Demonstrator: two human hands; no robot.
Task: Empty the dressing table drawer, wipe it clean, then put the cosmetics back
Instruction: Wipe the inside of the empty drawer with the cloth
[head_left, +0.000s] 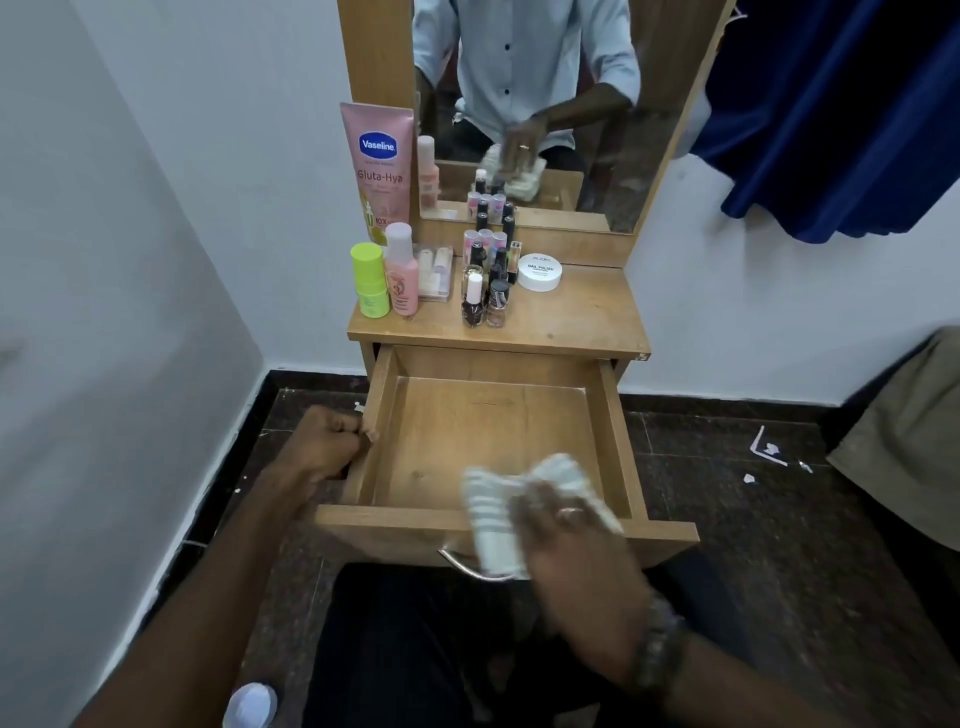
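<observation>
The right hand (563, 525) presses a striped cloth (498, 514) on the open drawer's (483, 431) front edge; the left hand (324, 441) grips its left wall.

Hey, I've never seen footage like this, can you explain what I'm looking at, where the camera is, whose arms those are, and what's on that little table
There is no machine here. One wide-angle camera sits on a person's head and looks down, so the two arms reaching in from the bottom are that person's own.

In front is a small wooden dressing table with a mirror, which reflects the person's shirt and hands. Its drawer is pulled out and has nothing inside.

The right hand presses a white striped cloth at the drawer's front edge; it is blurred, which suggests wiping. The left hand is closed on the drawer's left side wall.

On the tabletop stand the cosmetics: a pink Vaseline tube, a green bottle, a pink bottle, a cluster of nail polish bottles and a round white jar.
</observation>
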